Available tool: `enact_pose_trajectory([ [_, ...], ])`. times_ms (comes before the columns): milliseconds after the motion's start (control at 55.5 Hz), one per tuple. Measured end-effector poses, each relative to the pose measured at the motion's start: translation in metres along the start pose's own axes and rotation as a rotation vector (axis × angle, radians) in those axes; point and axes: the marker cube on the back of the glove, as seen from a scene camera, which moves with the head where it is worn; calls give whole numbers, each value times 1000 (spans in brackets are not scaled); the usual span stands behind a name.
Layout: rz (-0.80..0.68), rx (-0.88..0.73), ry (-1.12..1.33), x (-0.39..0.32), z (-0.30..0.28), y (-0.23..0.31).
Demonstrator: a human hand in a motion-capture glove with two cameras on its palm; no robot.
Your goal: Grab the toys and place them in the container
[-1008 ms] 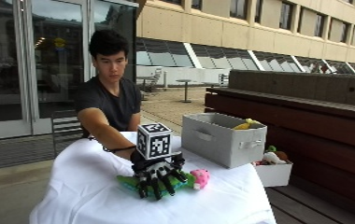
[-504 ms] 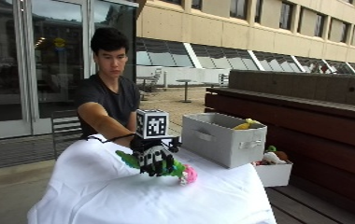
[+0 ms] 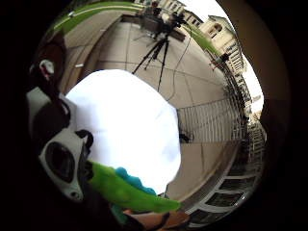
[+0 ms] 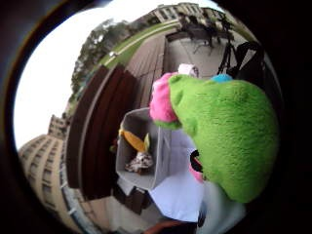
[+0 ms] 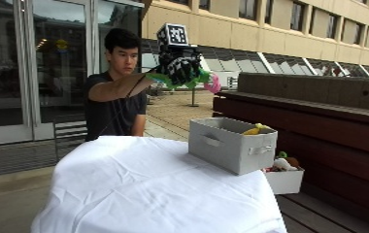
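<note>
Green plush toy carried high toward the container

Green plush toy (image 5: 194, 78) with its pink end sits clutched in our gloved right hand (image 5: 179, 65), fingers curled round it, lifted well above the worktop (image 5: 139, 184). We judge the height clears the grey container (image 5: 233, 144) at the worktop's far edge, where other toys already lie.

Green-and-pink toy (image 5: 194, 80), grey container (image 5: 231, 143), white tablecloth (image 5: 139, 184), perhaps yellow contents.

Gloved fingers (image 5: 179, 65) cover the toy's (image 5: 200, 80) middle; its kind unclear
</note>
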Motion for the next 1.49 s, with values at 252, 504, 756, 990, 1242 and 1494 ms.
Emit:
enact_pose_trajectory([
  [252, -115, 16, -33, -124, -24, 38],
  [504, -197, -46, -51, -214, 25, 71],
  [756, -209, -230, -130, -215, 70, 65],
  [990, -253, -243, -97, -194, 73, 50],
  [1242, -254, -134, 40, -165, 45, 79],
  [1494, -130, -99, 94, -29, 46, 86],
])
